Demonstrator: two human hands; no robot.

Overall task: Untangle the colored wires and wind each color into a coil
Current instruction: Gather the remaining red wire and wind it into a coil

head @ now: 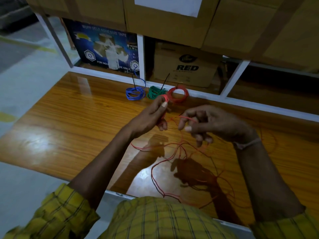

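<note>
Head view: on the worktop (69, 118), blue coil (135, 94), green coil (155, 94) and red coil (178, 94) sit finished along the far edge, seemingly parked out of the way; left hand (151, 116) fingers curl round a small red winding; right hand (210, 123) pinches the loose red wire (165, 163), apparently feeding it; slack trails toward the near edge.

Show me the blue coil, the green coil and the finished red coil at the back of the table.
blue coil (135, 94): head view, on its wound loops.
green coil (154, 94): head view, on its bundled strands.
red coil (184, 95): head view, on the ring's right side.
</note>
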